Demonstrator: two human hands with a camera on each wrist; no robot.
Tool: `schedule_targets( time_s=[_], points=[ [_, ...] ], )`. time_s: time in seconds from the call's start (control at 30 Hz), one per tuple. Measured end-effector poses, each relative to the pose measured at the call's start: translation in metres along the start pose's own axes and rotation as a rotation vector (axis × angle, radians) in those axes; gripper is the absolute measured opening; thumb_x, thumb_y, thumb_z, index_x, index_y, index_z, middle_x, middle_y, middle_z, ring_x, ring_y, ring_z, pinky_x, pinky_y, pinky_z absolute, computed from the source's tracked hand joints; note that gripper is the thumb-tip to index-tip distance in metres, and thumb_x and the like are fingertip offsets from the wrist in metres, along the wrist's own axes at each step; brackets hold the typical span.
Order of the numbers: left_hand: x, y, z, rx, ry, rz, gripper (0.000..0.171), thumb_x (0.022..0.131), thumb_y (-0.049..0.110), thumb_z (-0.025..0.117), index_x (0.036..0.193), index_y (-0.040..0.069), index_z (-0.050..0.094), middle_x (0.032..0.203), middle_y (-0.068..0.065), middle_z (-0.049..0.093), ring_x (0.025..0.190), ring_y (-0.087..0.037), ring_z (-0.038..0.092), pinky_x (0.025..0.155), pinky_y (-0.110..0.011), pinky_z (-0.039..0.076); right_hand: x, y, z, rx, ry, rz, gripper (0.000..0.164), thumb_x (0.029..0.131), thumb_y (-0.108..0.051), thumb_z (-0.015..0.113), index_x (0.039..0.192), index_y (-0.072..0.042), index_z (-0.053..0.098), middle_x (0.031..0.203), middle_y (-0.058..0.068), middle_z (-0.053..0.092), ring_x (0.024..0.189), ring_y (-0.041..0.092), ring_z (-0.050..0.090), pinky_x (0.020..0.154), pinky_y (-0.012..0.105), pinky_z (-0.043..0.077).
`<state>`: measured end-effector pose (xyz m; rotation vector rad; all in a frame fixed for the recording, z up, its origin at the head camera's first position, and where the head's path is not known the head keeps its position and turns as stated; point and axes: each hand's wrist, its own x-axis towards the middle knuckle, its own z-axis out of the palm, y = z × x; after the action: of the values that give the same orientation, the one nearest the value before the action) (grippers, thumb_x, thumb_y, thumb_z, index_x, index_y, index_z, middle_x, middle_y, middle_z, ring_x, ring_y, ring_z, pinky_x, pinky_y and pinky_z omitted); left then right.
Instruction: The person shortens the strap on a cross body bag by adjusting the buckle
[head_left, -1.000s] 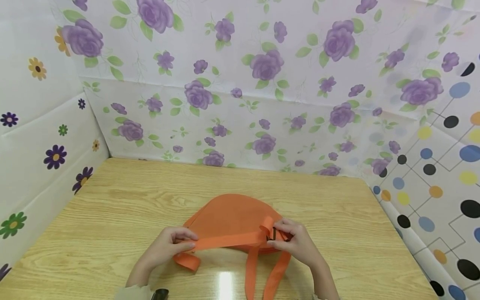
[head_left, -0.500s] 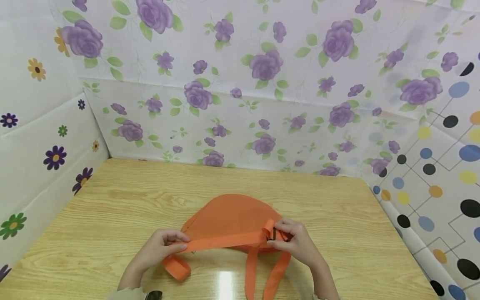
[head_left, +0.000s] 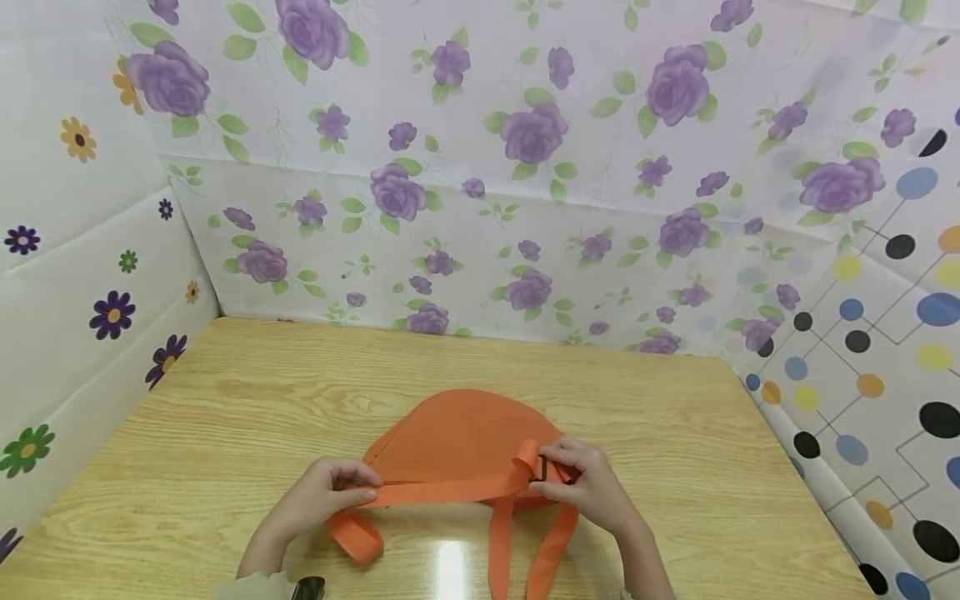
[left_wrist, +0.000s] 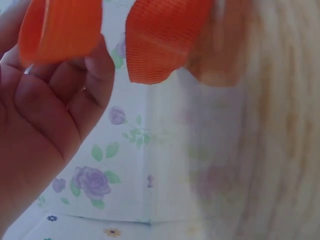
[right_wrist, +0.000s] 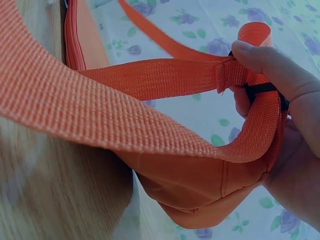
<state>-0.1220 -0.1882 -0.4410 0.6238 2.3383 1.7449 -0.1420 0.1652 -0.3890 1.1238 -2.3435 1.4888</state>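
Observation:
An orange waist bag (head_left: 461, 437) lies on the table with its curved edge facing away. My left hand (head_left: 330, 492) pinches the orange webbing strap (head_left: 442, 491) at the bag's left side, and a loop of it hangs below the fingers. In the left wrist view, part of that strap (left_wrist: 65, 32) crosses in front of the curled fingers. At the bag's right end, my right hand (head_left: 591, 483) grips a black buckle (right_wrist: 262, 88) between thumb and fingers. Webbing runs through the buckle, and a small strap loop (right_wrist: 256, 33) stands up above the thumb.
Two strap lengths (head_left: 501, 542) hang toward the front edge of the wood-grain table (head_left: 660, 417). Flower-printed sheeting (head_left: 480, 225) closes off the back, and a dotted sheet (head_left: 855, 375) stands at the right. A dark band (head_left: 309, 588) shows by the left sleeve.
My left hand has moved left with the strap, lengthening the stretch between the hands, then stopped. The right hand has shifted slightly left with the buckle, and the strap sags a little.

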Motion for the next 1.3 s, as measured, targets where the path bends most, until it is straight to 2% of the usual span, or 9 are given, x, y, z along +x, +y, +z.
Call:
schedule_targets(
  time_s=[0.2,0.33,0.47,0.63,0.8,0.97,1.1,1.3],
  points=[
    [0.005,0.010,0.004,0.064,0.007,0.019,0.016,0.083,0.009,0.063,0.092,-0.004,0.064,0.083,-0.009,0.063,0.072,-0.009,0.055,0.060,-0.024,0.047,0.000,-0.001,0.001,-0.013,0.013,-0.019,0.029,0.067,0.007,0.073,0.094,0.012,0.063,0.078,0.006,0.056,0.054,0.007,0.035,0.043,0.020,0.033],
    [0.012,0.018,0.009,0.057,-0.008,0.047,0.015,0.084,0.007,0.061,0.093,-0.005,0.063,0.084,-0.012,0.063,0.071,-0.014,0.058,0.059,-0.028,0.049,0.000,0.000,0.001,-0.013,0.012,-0.018,0.028,0.067,0.006,0.073,0.094,0.010,0.064,0.076,0.006,0.054,0.052,0.010,0.034,0.042,0.021,0.031],
    [0.022,0.026,0.017,0.033,-0.023,0.045,0.016,0.085,0.005,0.060,0.096,-0.006,0.062,0.087,-0.013,0.061,0.072,-0.017,0.058,0.058,-0.034,0.051,-0.001,0.000,0.001,-0.006,0.006,-0.007,0.027,0.068,0.006,0.072,0.094,0.009,0.064,0.074,0.005,0.053,0.051,0.012,0.033,0.041,0.024,0.031],
    [0.036,0.036,0.035,0.091,-0.040,0.063,0.013,0.084,0.010,0.063,0.094,0.002,0.065,0.089,-0.007,0.063,0.080,-0.014,0.056,0.065,-0.029,0.049,-0.001,0.000,0.000,0.007,0.002,0.023,0.028,0.070,0.005,0.072,0.096,0.010,0.064,0.079,0.007,0.056,0.054,0.010,0.037,0.042,0.023,0.033],
    [0.051,0.043,0.056,0.100,-0.087,0.072,0.014,0.082,0.014,0.065,0.093,0.005,0.065,0.089,-0.004,0.063,0.081,-0.015,0.057,0.069,-0.028,0.048,-0.001,-0.001,0.000,0.018,-0.001,0.030,0.029,0.070,0.005,0.071,0.098,0.011,0.063,0.080,0.008,0.056,0.056,0.005,0.036,0.042,0.023,0.033],
    [0.066,0.045,0.076,0.116,-0.117,0.073,0.016,0.082,0.015,0.065,0.094,0.004,0.064,0.091,-0.006,0.062,0.081,-0.014,0.057,0.070,-0.027,0.048,0.000,-0.001,0.000,0.021,-0.002,0.015,0.028,0.070,0.006,0.071,0.097,0.010,0.063,0.080,0.008,0.056,0.056,0.007,0.038,0.043,0.022,0.035],
    [0.075,0.045,0.090,0.113,-0.139,0.060,0.022,0.082,0.015,0.065,0.100,0.001,0.062,0.097,-0.010,0.061,0.086,-0.021,0.057,0.071,-0.026,0.047,0.000,-0.001,0.000,0.026,-0.003,0.001,0.028,0.070,0.007,0.071,0.097,0.010,0.063,0.080,0.008,0.056,0.056,0.008,0.041,0.044,0.021,0.037],
    [0.084,0.045,0.106,0.131,-0.153,0.032,0.028,0.081,0.015,0.067,0.105,0.004,0.058,0.105,-0.006,0.059,0.093,-0.024,0.055,0.074,-0.028,0.047,-0.001,0.001,0.000,0.040,-0.011,0.019,0.030,0.071,0.006,0.070,0.100,0.012,0.062,0.084,0.009,0.057,0.058,0.007,0.044,0.045,0.022,0.040]
  ],
)
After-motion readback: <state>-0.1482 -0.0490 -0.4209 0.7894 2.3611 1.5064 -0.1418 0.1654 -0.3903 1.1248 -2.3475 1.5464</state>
